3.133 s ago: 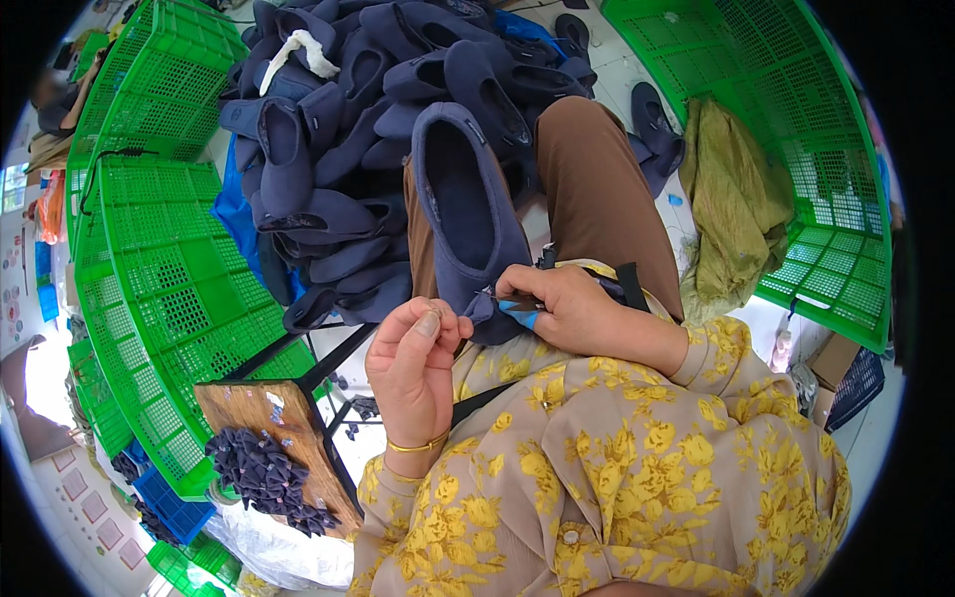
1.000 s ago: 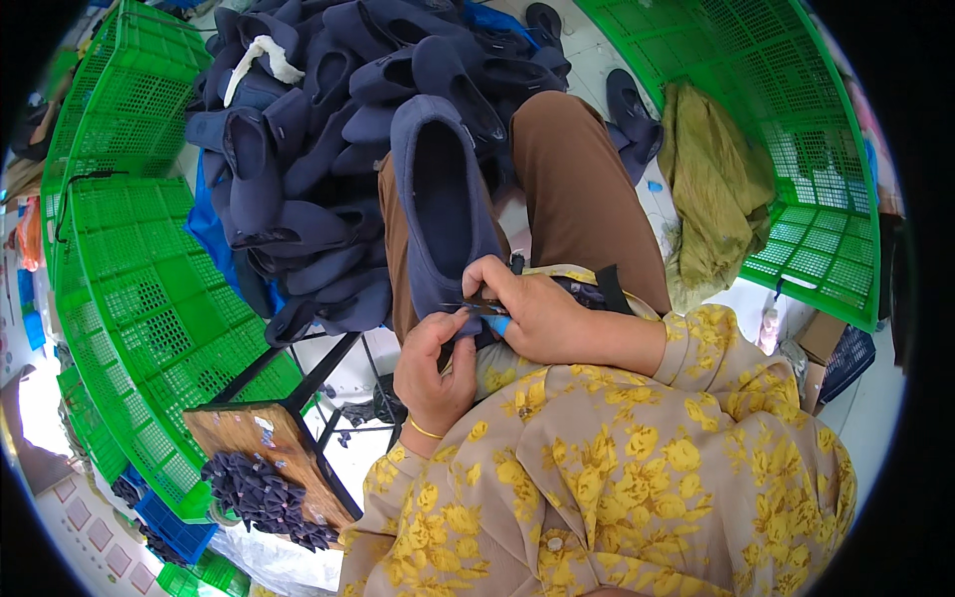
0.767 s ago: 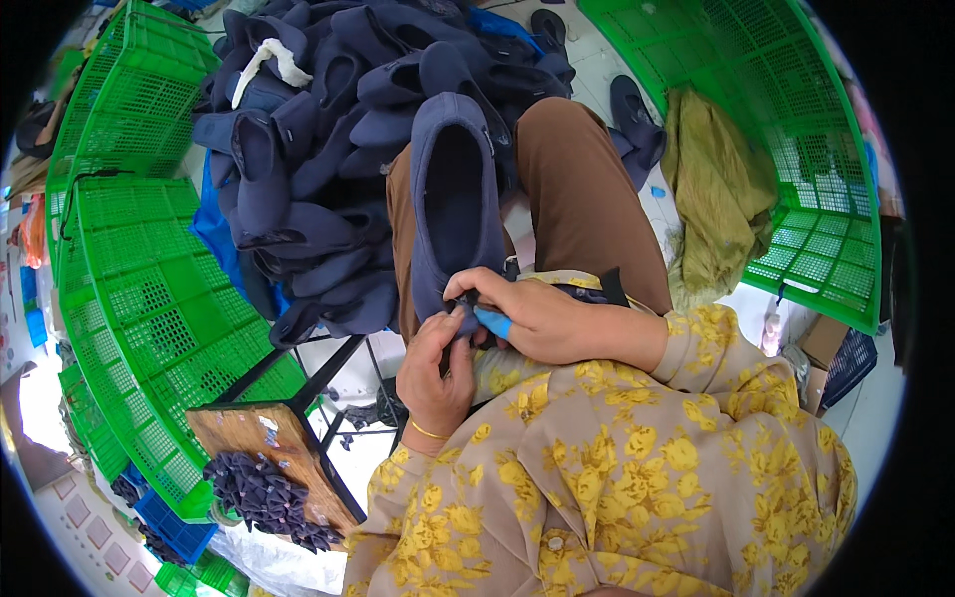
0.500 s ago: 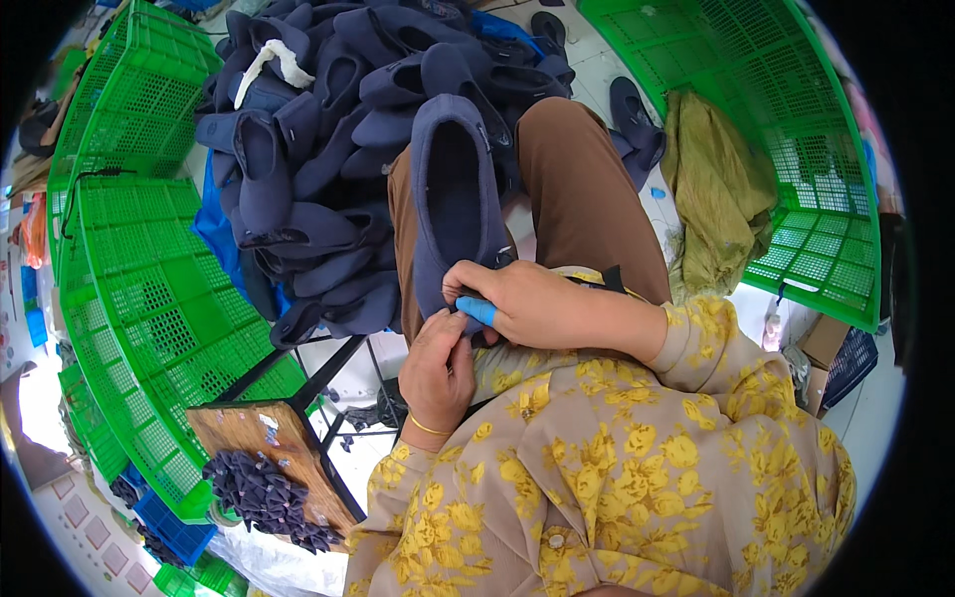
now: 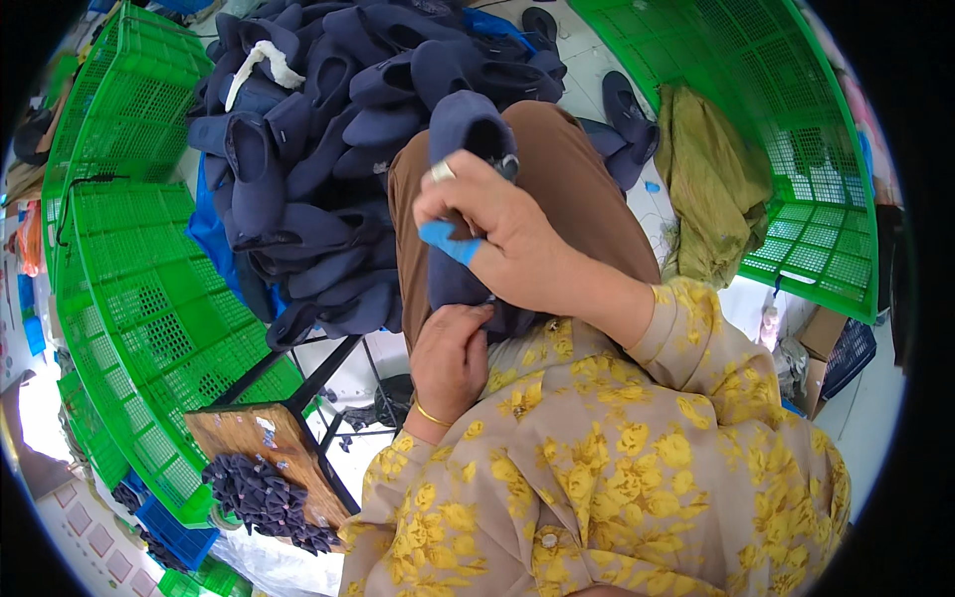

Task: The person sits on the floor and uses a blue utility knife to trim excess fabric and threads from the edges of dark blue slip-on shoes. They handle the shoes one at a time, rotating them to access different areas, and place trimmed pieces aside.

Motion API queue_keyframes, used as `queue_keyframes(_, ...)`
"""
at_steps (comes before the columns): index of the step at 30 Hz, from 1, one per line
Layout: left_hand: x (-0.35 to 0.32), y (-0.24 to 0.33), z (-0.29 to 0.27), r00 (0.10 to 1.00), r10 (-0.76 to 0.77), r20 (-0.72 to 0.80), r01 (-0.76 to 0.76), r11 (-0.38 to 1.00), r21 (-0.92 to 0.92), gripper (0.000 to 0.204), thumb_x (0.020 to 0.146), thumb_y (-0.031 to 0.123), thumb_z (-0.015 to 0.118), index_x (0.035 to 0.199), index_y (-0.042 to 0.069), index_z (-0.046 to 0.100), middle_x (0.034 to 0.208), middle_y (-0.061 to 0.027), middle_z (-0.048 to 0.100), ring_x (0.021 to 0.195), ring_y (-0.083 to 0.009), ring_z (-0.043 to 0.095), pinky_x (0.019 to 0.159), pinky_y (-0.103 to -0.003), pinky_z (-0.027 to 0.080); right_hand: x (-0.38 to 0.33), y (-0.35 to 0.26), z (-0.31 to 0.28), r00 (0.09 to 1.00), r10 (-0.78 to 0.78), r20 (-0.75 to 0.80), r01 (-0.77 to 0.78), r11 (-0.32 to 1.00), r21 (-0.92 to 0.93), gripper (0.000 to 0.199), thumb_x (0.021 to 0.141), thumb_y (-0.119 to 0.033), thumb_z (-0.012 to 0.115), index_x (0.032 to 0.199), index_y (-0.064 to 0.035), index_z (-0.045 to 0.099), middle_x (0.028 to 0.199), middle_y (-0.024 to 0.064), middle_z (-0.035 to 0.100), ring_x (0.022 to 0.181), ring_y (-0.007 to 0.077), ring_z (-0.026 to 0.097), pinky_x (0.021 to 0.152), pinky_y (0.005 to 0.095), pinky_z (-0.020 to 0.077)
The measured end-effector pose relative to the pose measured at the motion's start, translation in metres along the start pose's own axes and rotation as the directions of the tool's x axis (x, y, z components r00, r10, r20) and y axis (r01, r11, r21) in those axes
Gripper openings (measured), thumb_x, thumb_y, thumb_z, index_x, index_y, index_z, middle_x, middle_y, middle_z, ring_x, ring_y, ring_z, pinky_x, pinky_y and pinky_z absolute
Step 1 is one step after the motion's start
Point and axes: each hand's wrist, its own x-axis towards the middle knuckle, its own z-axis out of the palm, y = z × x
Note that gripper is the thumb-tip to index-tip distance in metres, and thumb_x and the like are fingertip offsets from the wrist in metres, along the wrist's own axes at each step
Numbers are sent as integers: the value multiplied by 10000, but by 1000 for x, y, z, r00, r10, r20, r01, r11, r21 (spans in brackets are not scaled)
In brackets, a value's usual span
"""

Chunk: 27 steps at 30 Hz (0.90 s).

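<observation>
A dark navy slip-on shoe [image 5: 450, 287] lies lengthwise over my lap, its near end toward me. My left hand [image 5: 446, 360] is closed on that near end, thumb and fingers pinched together at the edge. Above the shoe's opening hovers my right hand [image 5: 512, 234], raised with its fingers curled in. Blue tape wraps the right thumb and a ring sits on one finger. Whatever the right fingers grip is hidden or too fine to make out. The right hand covers the middle of the shoe.
A big heap of navy shoes [image 5: 254, 164] lies ahead and left, a white strip [image 5: 267, 62] on top. Green crates [image 5: 149, 333] stand left, another green crate [image 5: 821, 164] right beside an olive sack [image 5: 711, 189]. A wooden-topped stool [image 5: 234, 428] holds small dark fabric pieces [image 5: 259, 497].
My right hand has lifted from the shoe's near end up and away over its opening. My left hand stays at the near end, and the shoe has tilted a little.
</observation>
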Motion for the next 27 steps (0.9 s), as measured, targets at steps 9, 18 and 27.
queue_keyframes(9, -5, -4, -3, 986, 148, -75, -136, 981, 142, 280, 753, -122, 660, 1014, -28, 626, 961, -140, 704, 916, -312, 691, 844, -350, 538, -41, 6, -13, 926, 271, 264, -121, 873, -472, 159, 812, -37, 634, 969, -51, 654, 873, 95, 621, 786, 302, 619, 669, 364, 483)
queue_keyframes(18, -7, 1, -5, 981, 183, -70, -168, 969, 183, 277, 760, -75, 677, 1026, -2, 655, 970, -149, 685, 923, -337, 675, 876, -386, 544, -22, 3, -20, 746, 468, 473, -268, 862, -431, 156, 810, -144, 665, 919, -38, 628, 885, 119, 638, 786, 322, 606, 712, 387, 480)
queue_keyframes(27, -6, -2, -3, 985, 166, -48, -156, 973, 171, 235, 771, -90, 674, 986, 1, 647, 973, -173, 691, 938, -325, 685, 822, -343, 533, -38, 4, -15, 860, 172, 481, 201, 751, -629, 215, 721, -19, 612, 928, -75, 606, 922, 76, 598, 746, 342, 614, 611, 414, 457)
